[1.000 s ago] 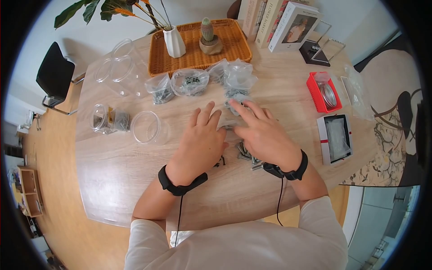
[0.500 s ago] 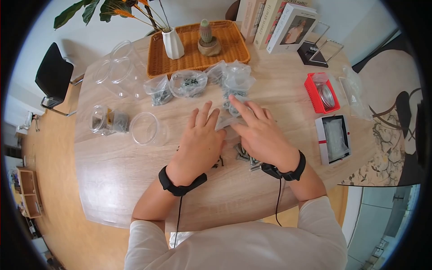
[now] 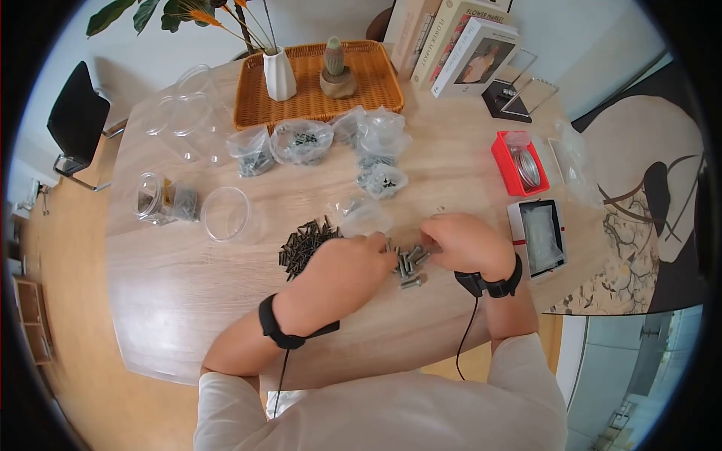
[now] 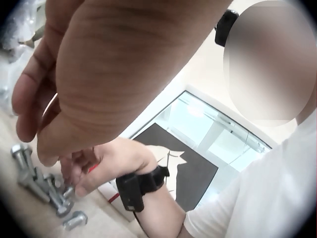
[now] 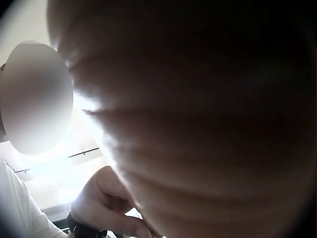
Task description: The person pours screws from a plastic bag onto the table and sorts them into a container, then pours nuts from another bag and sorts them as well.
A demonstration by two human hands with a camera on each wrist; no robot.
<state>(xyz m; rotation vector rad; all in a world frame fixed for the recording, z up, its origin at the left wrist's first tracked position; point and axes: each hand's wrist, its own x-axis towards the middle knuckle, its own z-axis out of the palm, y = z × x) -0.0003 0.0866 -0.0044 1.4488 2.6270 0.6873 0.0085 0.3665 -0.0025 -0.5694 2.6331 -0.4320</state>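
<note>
Silver hex-head bolts [image 3: 408, 264] lie in a loose pile between my two hands. My left hand [image 3: 338, 270] reaches in from the left, fingertips right at the pile's edge; in the left wrist view its loosely bent fingers and thumb hang over the bolts [image 4: 30, 181]. From the other side my right hand [image 3: 468, 242] bends down to the pile, its thumb beside a bolt in the left wrist view; I cannot tell whether it pinches one. Black screws [image 3: 304, 246] form a heap left of my left hand, partly hidden by it. A crumpled clear bag [image 3: 366, 216] lies just beyond.
Open bags of fasteners [image 3: 302, 143] line the front of a wicker tray [image 3: 248, 113]. Clear jars [image 3: 227, 214] stand at left. On the right are a red basket [image 3: 502, 161] and an opened white box [image 3: 519, 225]. Books [image 3: 474, 56] stand at the back.
Both hands have drawn back from the clear bag and come down to the bolts. My left hand moved right and nearer; the black heap it covered now shows. My right hand turned inward.
</note>
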